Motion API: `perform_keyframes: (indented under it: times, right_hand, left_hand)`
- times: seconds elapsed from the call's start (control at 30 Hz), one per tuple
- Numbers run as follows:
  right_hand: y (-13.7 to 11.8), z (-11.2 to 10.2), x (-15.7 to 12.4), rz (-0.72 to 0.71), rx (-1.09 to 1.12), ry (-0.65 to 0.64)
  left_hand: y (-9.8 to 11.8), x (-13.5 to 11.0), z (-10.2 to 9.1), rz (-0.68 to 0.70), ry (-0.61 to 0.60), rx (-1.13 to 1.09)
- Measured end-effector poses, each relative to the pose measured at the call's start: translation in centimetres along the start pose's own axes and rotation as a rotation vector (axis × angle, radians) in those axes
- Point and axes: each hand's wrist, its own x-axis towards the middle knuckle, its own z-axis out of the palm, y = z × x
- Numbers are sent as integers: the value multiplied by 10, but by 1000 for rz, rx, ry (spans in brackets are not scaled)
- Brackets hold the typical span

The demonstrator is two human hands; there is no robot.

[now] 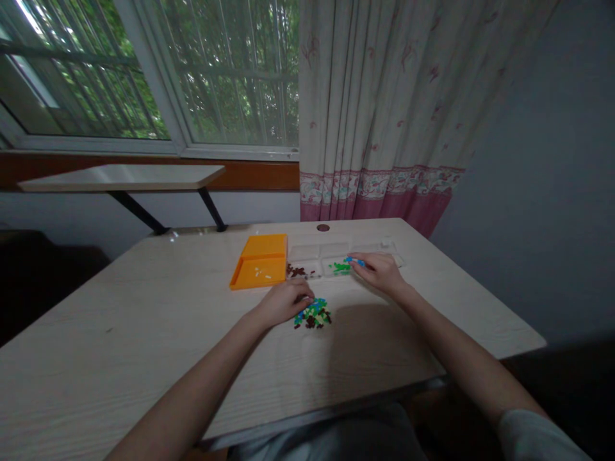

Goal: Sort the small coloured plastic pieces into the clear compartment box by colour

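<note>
Best kept low: R hand [379,272], fingers bent, hovered by small blue plastic pcs [350,259] at the clear plastic compartmented tray [334,249], L hand [286,299] curled at the small multicoloured plastic pcs' pile [314,315], both grips unclear.

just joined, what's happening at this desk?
A person has their left hand at a mixed pile of small pieces. Their right hand is over the clear tray, fingertips at some blue pieces; grip unclear. Brown pieces and green pieces lie in separate tray compartments. An orange case beside it holds a few pale pieces.
</note>
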Motion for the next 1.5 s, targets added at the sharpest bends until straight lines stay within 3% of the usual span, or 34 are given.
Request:
perform_keyframes:
  times: [0.13, 0.23, 0.4, 0.6, 0.73, 0.83, 1.0, 1.1, 1.5]
  right_hand:
    - [26, -4, 2, 102, -21, -250]
    - [49, -6, 0, 222, -63, -343]
    - [75, -4, -8, 346, -98, -403]
    - [81, -1, -12, 356, -111, -424]
    - [69, -1, -8, 355, -123, -402]
    - [43, 4, -6, 291, -78, -369]
    - [-14, 26, -9, 25, 76, -335]
    - [-34, 38, -13, -40, 150, -287]
    - [-44, 44, -16, -39, 219, -168]
  left_hand:
    - [0, 0, 2, 6, 7, 8]
    - [1, 1, 3, 5, 15, 13]
    - [1, 1, 3, 1, 24, 2]
    - [-3, 0, 5, -51, 66, -117]
    - [-4, 4, 7, -226, 150, -305]
    - [-1, 7, 10, -329, 181, -486]
    - [11, 12, 11, -308, 183, -703]
    - [16, 13, 10, -284, 159, -790]
    - [11, 15, 17, -310, 147, -827]
